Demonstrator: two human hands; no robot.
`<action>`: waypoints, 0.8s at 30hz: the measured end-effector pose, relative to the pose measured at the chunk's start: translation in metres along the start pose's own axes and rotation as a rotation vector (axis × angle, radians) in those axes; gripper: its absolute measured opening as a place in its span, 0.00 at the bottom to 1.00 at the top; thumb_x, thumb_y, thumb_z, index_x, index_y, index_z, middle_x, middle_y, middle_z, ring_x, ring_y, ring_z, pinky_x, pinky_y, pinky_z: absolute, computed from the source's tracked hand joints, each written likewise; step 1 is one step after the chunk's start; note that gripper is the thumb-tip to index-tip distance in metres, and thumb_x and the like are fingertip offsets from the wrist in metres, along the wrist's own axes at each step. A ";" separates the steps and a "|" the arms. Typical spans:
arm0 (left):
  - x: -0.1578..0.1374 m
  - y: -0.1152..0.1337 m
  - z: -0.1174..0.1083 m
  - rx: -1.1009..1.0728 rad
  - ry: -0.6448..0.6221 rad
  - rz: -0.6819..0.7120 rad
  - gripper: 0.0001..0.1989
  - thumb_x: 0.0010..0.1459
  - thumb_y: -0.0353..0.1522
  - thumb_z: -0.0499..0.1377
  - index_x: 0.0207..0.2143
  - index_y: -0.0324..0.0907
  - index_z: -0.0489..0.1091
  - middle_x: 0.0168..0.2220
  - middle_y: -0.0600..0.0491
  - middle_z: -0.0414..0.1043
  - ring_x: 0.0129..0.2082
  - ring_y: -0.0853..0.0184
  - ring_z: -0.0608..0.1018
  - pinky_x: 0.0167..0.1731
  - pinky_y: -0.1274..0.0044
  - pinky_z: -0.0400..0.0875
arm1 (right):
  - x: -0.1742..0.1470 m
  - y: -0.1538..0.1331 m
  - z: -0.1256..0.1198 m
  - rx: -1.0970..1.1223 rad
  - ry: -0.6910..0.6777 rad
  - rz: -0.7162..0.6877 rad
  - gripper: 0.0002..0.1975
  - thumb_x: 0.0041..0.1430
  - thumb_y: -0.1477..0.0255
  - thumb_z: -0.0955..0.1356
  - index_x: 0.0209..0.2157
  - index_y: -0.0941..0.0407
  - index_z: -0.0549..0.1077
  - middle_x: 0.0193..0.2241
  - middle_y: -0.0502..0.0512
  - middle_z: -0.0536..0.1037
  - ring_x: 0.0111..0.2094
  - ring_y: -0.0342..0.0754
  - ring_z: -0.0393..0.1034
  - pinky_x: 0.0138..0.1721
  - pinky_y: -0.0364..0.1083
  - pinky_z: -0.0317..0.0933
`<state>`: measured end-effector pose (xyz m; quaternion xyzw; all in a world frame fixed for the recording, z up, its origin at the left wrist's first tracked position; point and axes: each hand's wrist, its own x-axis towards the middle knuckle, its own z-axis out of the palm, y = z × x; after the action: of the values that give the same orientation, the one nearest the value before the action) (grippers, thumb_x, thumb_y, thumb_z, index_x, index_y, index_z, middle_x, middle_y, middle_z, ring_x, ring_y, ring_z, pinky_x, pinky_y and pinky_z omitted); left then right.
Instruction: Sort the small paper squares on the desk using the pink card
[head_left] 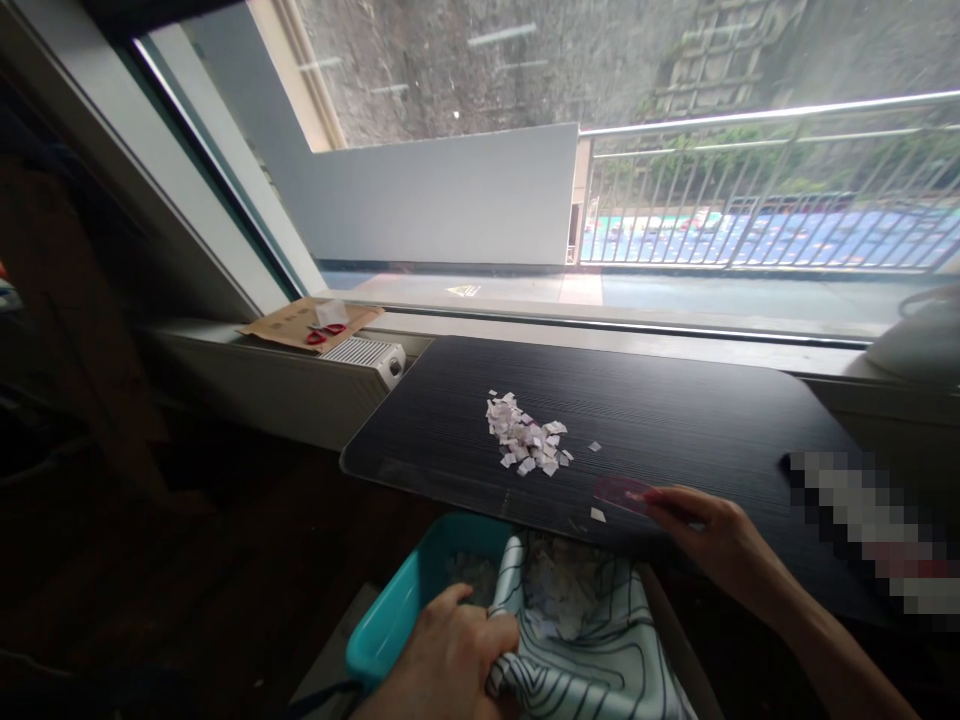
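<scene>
presumably light and stiff, the pink card (616,493) is fittingly end-pinched by the right fingers (664,497); left fingers (501,638) clench patterned cloth (600,668).

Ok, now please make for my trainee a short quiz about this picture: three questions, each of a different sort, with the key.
1. Short answer: What does the left hand hold?
2. True or false: The right hand holds a thin pink sheet.
3. Fill in the missing word: The pile of paper bits lies on the black ____.

Key:
1. The edge of the patterned cloth.
2. True.
3. table.
</scene>
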<state>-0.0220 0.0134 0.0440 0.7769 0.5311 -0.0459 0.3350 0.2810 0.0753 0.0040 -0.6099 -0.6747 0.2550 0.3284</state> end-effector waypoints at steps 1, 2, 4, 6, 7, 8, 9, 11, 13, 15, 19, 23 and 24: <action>0.000 0.001 0.000 0.004 0.008 -0.002 0.04 0.47 0.31 0.59 0.25 0.44 0.65 0.25 0.59 0.68 0.35 0.64 0.74 0.58 0.65 0.48 | -0.006 0.000 0.000 0.019 -0.007 0.011 0.13 0.56 0.63 0.66 0.35 0.55 0.80 0.33 0.53 0.82 0.33 0.50 0.76 0.35 0.43 0.67; 0.001 0.002 0.000 0.006 0.009 -0.001 0.04 0.47 0.31 0.59 0.25 0.44 0.65 0.26 0.59 0.68 0.36 0.64 0.74 0.58 0.65 0.48 | -0.011 -0.002 0.000 0.035 -0.024 0.016 0.13 0.56 0.63 0.66 0.34 0.55 0.80 0.32 0.53 0.82 0.32 0.50 0.76 0.35 0.43 0.68; 0.003 0.005 -0.001 0.006 -0.005 0.013 0.04 0.47 0.30 0.59 0.25 0.44 0.65 0.26 0.60 0.68 0.35 0.65 0.74 0.59 0.65 0.48 | -0.018 -0.006 0.000 0.064 -0.066 0.007 0.13 0.56 0.63 0.66 0.33 0.55 0.80 0.31 0.53 0.82 0.32 0.49 0.76 0.34 0.42 0.68; 0.004 0.008 -0.002 0.007 -0.005 0.026 0.04 0.47 0.29 0.59 0.25 0.44 0.64 0.26 0.60 0.69 0.35 0.66 0.74 0.58 0.67 0.48 | -0.021 -0.010 0.000 0.074 -0.068 0.002 0.13 0.56 0.64 0.66 0.32 0.55 0.80 0.31 0.53 0.82 0.32 0.49 0.76 0.33 0.42 0.68; 0.004 0.010 -0.003 0.005 -0.007 0.032 0.04 0.47 0.29 0.58 0.25 0.44 0.64 0.26 0.60 0.69 0.35 0.66 0.74 0.58 0.67 0.48 | -0.022 -0.010 -0.001 0.072 -0.056 0.009 0.13 0.55 0.64 0.66 0.32 0.55 0.80 0.31 0.53 0.83 0.32 0.50 0.76 0.33 0.42 0.68; 0.004 0.011 -0.003 0.005 -0.007 0.036 0.04 0.47 0.30 0.58 0.24 0.44 0.64 0.25 0.60 0.69 0.34 0.66 0.75 0.58 0.68 0.48 | -0.023 -0.010 -0.003 0.068 -0.037 0.021 0.13 0.55 0.64 0.66 0.33 0.55 0.80 0.31 0.54 0.83 0.32 0.50 0.77 0.33 0.42 0.68; 0.003 0.012 -0.003 0.006 -0.004 0.036 0.04 0.47 0.30 0.59 0.24 0.44 0.64 0.25 0.60 0.68 0.34 0.66 0.75 0.58 0.68 0.48 | -0.024 -0.010 -0.004 0.062 -0.032 0.032 0.13 0.55 0.64 0.66 0.33 0.55 0.80 0.31 0.54 0.83 0.32 0.50 0.77 0.33 0.42 0.69; 0.003 0.013 -0.002 0.005 -0.003 0.034 0.05 0.47 0.31 0.59 0.24 0.44 0.64 0.25 0.60 0.68 0.34 0.66 0.75 0.58 0.68 0.48 | -0.026 -0.009 -0.007 0.047 -0.088 0.033 0.13 0.55 0.63 0.67 0.32 0.55 0.80 0.29 0.53 0.82 0.31 0.49 0.76 0.32 0.42 0.68; 0.004 0.012 -0.001 0.005 0.009 0.032 0.05 0.46 0.31 0.59 0.24 0.44 0.64 0.25 0.60 0.68 0.35 0.66 0.75 0.58 0.68 0.49 | -0.024 -0.010 -0.008 0.043 -0.159 0.014 0.12 0.56 0.64 0.67 0.33 0.54 0.80 0.29 0.52 0.82 0.31 0.49 0.76 0.32 0.41 0.68; 0.004 0.010 0.001 0.001 0.009 0.029 0.05 0.46 0.31 0.59 0.24 0.44 0.64 0.25 0.60 0.68 0.35 0.65 0.75 0.58 0.68 0.49 | -0.016 -0.013 -0.006 0.046 -0.150 -0.011 0.12 0.57 0.64 0.66 0.34 0.54 0.80 0.31 0.52 0.82 0.32 0.49 0.76 0.34 0.41 0.68; 0.006 0.004 0.004 0.031 0.001 0.033 0.05 0.44 0.31 0.59 0.24 0.44 0.63 0.24 0.61 0.68 0.32 0.66 0.75 0.57 0.68 0.50 | 0.021 -0.019 0.006 -0.007 0.033 -0.048 0.13 0.58 0.64 0.65 0.36 0.55 0.80 0.32 0.53 0.82 0.32 0.49 0.76 0.34 0.43 0.66; 0.005 0.000 0.004 0.024 -0.021 0.024 0.05 0.44 0.30 0.58 0.24 0.44 0.63 0.24 0.61 0.68 0.34 0.65 0.75 0.58 0.68 0.49 | 0.056 -0.023 0.018 -0.102 0.052 -0.081 0.14 0.58 0.66 0.64 0.36 0.55 0.80 0.32 0.54 0.83 0.31 0.49 0.75 0.33 0.44 0.65; 0.004 -0.001 0.004 0.011 -0.028 0.013 0.05 0.43 0.30 0.58 0.23 0.44 0.62 0.24 0.60 0.68 0.35 0.64 0.75 0.58 0.68 0.49 | 0.061 -0.024 0.020 -0.119 0.041 -0.082 0.14 0.58 0.66 0.64 0.36 0.56 0.80 0.31 0.54 0.82 0.30 0.49 0.75 0.32 0.43 0.64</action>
<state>-0.0195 0.0149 0.0390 0.7814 0.5211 -0.0576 0.3384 0.2482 0.1335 0.0165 -0.6052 -0.7063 0.1882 0.3155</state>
